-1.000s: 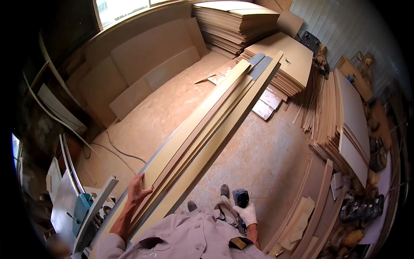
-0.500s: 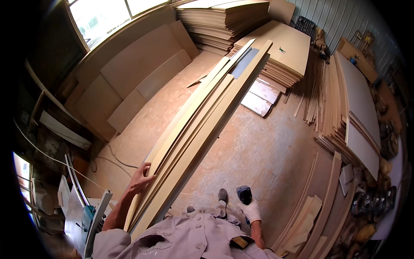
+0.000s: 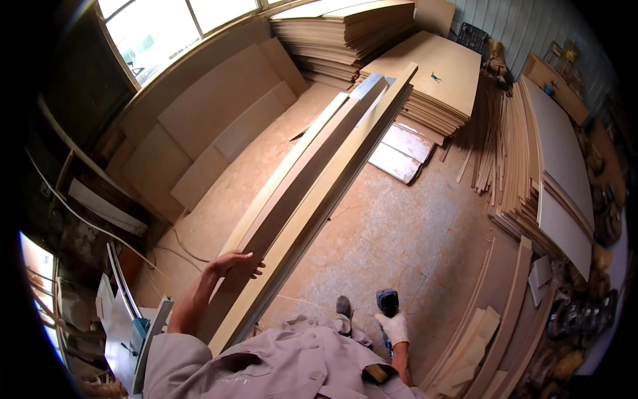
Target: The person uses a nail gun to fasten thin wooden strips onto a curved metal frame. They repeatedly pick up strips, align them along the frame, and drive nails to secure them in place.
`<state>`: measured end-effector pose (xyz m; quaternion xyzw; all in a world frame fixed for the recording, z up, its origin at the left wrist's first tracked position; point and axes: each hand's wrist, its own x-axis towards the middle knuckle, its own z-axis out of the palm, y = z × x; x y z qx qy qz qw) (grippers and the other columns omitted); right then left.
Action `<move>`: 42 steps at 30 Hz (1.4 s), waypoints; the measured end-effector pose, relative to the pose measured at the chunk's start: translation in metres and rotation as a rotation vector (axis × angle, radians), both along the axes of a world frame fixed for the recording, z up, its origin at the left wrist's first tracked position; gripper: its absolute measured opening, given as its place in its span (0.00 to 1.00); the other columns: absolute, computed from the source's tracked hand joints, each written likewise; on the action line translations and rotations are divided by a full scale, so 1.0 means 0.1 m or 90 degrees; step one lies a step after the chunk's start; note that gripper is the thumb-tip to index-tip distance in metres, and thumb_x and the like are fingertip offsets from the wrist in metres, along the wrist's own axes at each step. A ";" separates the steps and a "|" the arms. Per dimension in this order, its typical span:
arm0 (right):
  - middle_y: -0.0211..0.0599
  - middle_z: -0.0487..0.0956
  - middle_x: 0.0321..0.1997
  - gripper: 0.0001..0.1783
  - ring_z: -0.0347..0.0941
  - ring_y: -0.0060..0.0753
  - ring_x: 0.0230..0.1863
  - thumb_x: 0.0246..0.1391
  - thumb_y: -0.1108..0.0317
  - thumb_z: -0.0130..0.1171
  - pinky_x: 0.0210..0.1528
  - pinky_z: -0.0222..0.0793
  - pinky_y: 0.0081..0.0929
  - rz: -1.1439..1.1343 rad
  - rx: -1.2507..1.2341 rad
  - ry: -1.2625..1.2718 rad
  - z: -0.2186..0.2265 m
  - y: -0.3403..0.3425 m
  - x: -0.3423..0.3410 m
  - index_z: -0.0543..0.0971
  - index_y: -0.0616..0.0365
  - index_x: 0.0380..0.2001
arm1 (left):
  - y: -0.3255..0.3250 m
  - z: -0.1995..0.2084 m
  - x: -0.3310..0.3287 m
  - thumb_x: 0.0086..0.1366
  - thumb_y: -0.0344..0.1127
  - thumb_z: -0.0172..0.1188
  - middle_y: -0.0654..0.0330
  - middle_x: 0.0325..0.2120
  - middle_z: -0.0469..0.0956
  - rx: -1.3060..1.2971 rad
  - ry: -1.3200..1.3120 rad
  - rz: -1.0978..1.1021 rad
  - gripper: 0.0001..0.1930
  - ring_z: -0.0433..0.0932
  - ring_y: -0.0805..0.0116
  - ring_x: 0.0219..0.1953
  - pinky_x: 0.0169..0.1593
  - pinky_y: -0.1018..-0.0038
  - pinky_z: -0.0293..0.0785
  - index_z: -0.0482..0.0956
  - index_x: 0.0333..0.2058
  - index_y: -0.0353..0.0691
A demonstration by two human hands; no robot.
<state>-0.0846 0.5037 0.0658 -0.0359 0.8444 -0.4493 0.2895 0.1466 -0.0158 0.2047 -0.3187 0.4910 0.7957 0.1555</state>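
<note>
Long, narrow wooden strips lie diagonally before me, running from my left side to the far middle. One pale strip (image 3: 318,203) is on the right, and a brown board face (image 3: 292,193) shows beside it. My left hand (image 3: 229,266), bare, is over the brown board with its fingers loosely bent and thumb apart. I cannot tell how firmly it touches the wood. A grey piece (image 3: 367,86) shows at the strips' far end. In a white knitted glove, my right hand (image 3: 393,328) grips a cordless power tool with a black battery (image 3: 387,301); its working end is hidden.
Stacked board sheets (image 3: 438,66) stand at the far end, with a taller stack (image 3: 339,33) behind. Large panels (image 3: 212,106) lean along the left wall. More boards and offcuts (image 3: 472,346) line the right side. A cable (image 3: 189,253) trails over the floor at left.
My left hand has moved right, from the strips' left edge to over the brown board. The strips have shifted, showing more brown face. My right hand and tool have moved slightly right.
</note>
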 end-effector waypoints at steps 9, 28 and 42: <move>0.36 0.82 0.24 0.17 0.77 0.28 0.22 0.41 0.65 0.77 0.26 0.72 0.34 -0.069 0.005 -0.135 0.46 -0.15 0.03 0.83 0.65 0.30 | 0.06 -0.35 -0.20 0.43 0.60 0.84 0.45 0.32 0.84 -0.874 -0.156 0.079 0.39 0.85 0.56 0.36 0.40 0.63 0.79 0.75 0.35 0.30; 0.35 0.81 0.22 0.15 0.76 0.27 0.18 0.43 0.68 0.76 0.21 0.72 0.29 -0.056 -0.039 -0.114 0.30 -1.00 -0.23 0.82 0.64 0.32 | -0.10 0.28 -1.17 0.51 0.56 0.76 0.38 0.32 0.83 -0.766 -0.020 0.108 0.36 0.86 0.48 0.35 0.41 0.60 0.80 0.76 0.43 0.27; 0.36 0.82 0.24 0.17 0.78 0.32 0.21 0.41 0.65 0.77 0.26 0.73 0.34 -0.024 0.001 -0.083 0.27 -1.12 -1.80 0.82 0.64 0.32 | -0.23 -0.99 -2.64 0.55 0.63 0.68 0.37 0.32 0.82 -0.835 -0.127 -0.047 0.36 0.83 0.39 0.37 0.42 0.50 0.78 0.72 0.44 0.32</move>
